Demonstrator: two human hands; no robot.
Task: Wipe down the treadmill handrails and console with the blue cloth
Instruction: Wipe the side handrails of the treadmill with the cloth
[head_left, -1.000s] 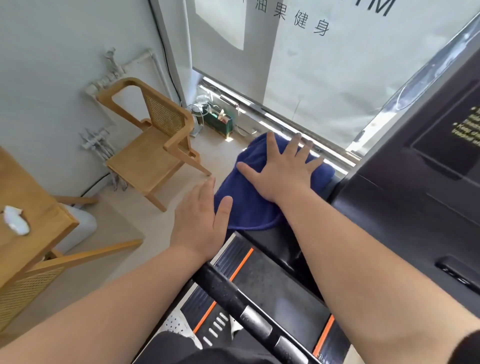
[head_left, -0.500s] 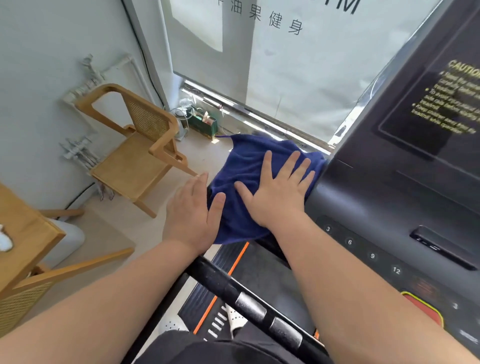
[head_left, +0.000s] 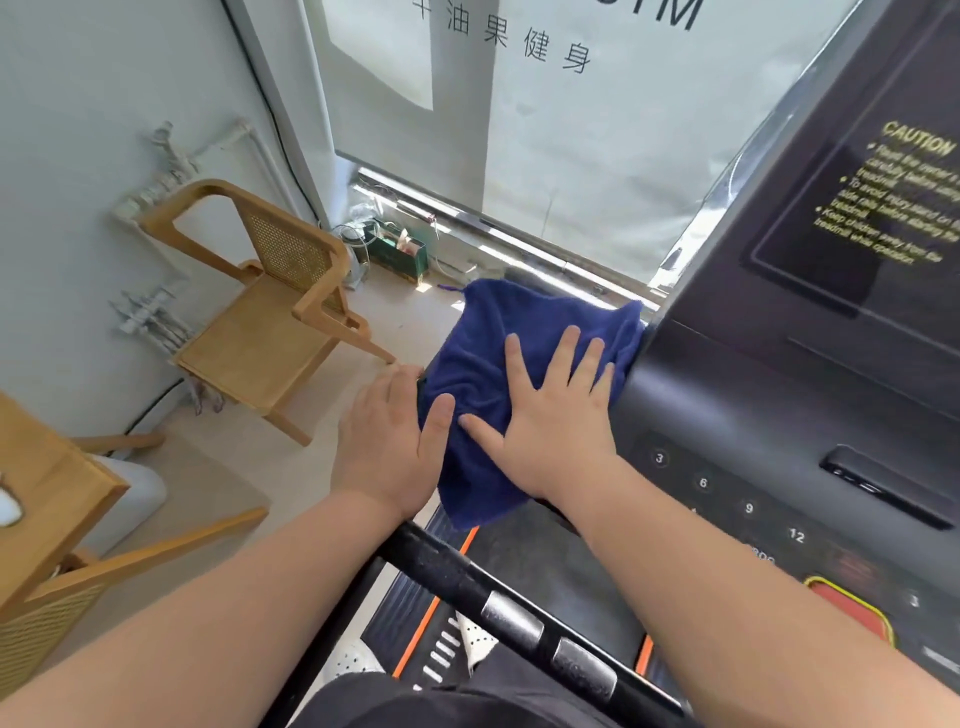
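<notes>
Cloth (head_left: 519, 343) is spread at the console's (head_left: 779, 405) left edge, under the right hand (head_left: 550, 421). The left hand (head_left: 387, 447) is set just left of it, apparently on the handrail (head_left: 467, 582). A chair (head_left: 270, 322) is placed farther left.

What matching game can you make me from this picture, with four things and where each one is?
Things:
1 blue cloth
2 wooden chair
3 red button
4 right hand

Places:
A beside the wall
B pressed flat on the cloth
C near the number keys
D under a hand

Pairs: 1-D, 2-A, 3-C, 4-B.
</notes>
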